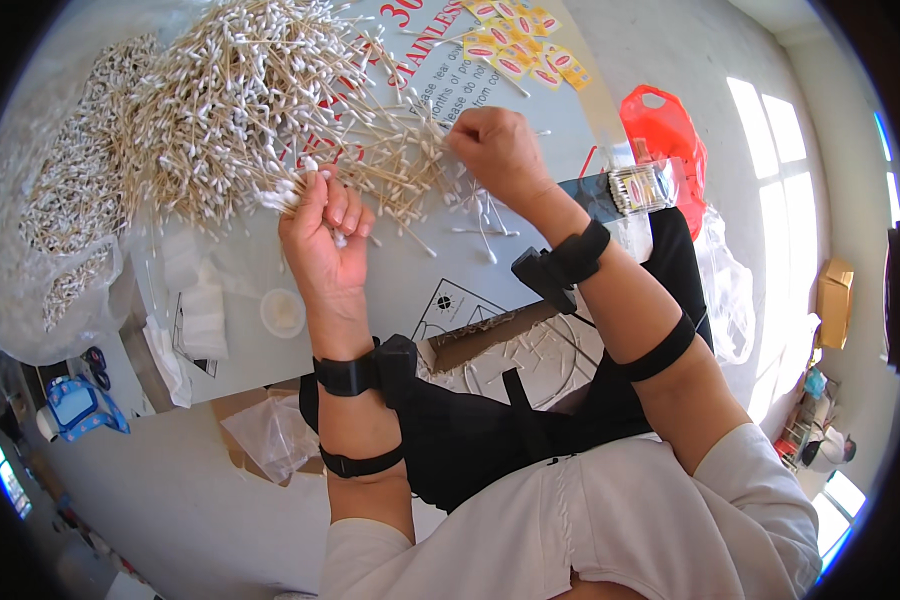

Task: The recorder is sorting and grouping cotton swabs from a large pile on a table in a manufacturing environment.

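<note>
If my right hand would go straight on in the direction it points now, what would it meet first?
Most likely the loose cotton swabs scattered just beyond the right hand, toward the upper left; its height is hard to judge, so it might pass over them.

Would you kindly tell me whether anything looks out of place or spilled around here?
Yes: what look like loose cotton swabs lie scattered below the edge of the table, apart from the large swab heap on top, so they seem dropped.
</note>
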A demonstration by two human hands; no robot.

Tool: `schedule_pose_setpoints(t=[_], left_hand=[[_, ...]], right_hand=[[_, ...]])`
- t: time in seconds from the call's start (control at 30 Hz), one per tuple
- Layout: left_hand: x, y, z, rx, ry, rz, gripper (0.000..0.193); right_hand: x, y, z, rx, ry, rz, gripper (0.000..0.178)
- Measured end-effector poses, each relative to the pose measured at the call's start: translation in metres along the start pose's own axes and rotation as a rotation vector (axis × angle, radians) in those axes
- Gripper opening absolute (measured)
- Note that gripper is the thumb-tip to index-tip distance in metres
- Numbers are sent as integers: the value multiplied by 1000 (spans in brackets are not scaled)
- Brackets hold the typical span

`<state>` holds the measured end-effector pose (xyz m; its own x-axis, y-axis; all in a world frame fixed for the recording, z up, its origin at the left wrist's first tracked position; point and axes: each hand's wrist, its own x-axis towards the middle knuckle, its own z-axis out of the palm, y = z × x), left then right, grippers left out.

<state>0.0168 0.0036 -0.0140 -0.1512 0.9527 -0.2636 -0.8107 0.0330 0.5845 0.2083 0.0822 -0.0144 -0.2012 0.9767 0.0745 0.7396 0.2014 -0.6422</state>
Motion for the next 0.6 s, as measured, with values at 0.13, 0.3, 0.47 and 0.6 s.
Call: schedule_pose_setpoints(t=[0.13,0.3,0.47,0.6], left_hand=[[-1,1,0,8,18,7,17],[0,0,0,-14,0,7,17],[0,1,-4,-3,8,17,16],[1,1,-3,-7,34,12,15]], right_hand=[[2,2,-12,82,69,34,7],[-9,-2,-3,36,-21,-361,10],[-20,-7,-7,-6,-151,-288,6],[-29,2,-14,37,-26,-129,8]])
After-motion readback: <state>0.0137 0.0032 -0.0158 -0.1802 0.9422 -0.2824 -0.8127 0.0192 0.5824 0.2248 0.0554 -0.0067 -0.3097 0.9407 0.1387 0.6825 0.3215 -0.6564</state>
